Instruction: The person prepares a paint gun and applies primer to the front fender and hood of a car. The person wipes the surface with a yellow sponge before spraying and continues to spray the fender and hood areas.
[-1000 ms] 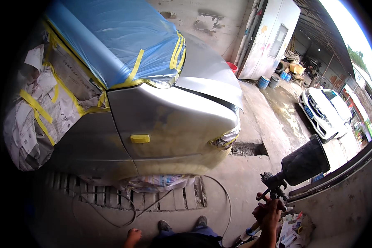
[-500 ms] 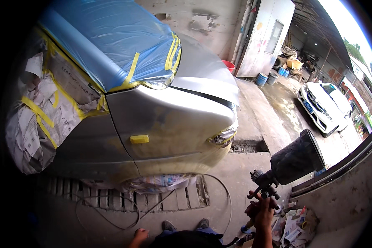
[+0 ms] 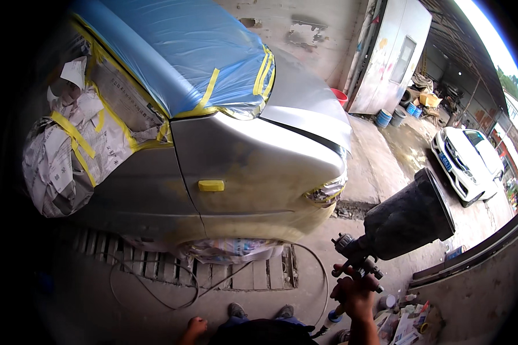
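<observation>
My right hand point(image 3: 355, 296) grips a spray gun point(image 3: 360, 261) by its handle, with fingers up at the trigger. A large dark paint cup point(image 3: 410, 218) sits on top of the gun, tilted to the right. The gun's front points left toward the car's front fender point(image 3: 253, 178), which is patchy silver and yellowish. My left hand point(image 3: 197, 326) hangs low at the bottom edge, fingers curled in, with nothing visible in it. Blue plastic film point(image 3: 195, 52) and yellow tape cover the windshield; taped newspaper point(image 3: 75, 155) covers the side window and mirror. The side marker point(image 3: 211, 185) is taped yellow.
An air hose point(image 3: 322, 270) loops over the floor and a slatted grate point(image 3: 236, 276) by the paper-wrapped wheel point(image 3: 230, 251). Scrap paper point(image 3: 406, 325) lies at the lower right near a low wall point(image 3: 477, 276). Beyond stand a white car point(image 3: 466, 161), a red bucket point(image 3: 339, 96) and blue drums point(image 3: 384, 118).
The view has shifted, so the car appears further right. My right hand and the spray gun have come a little left, nearer the fender. My left hand stays low.
</observation>
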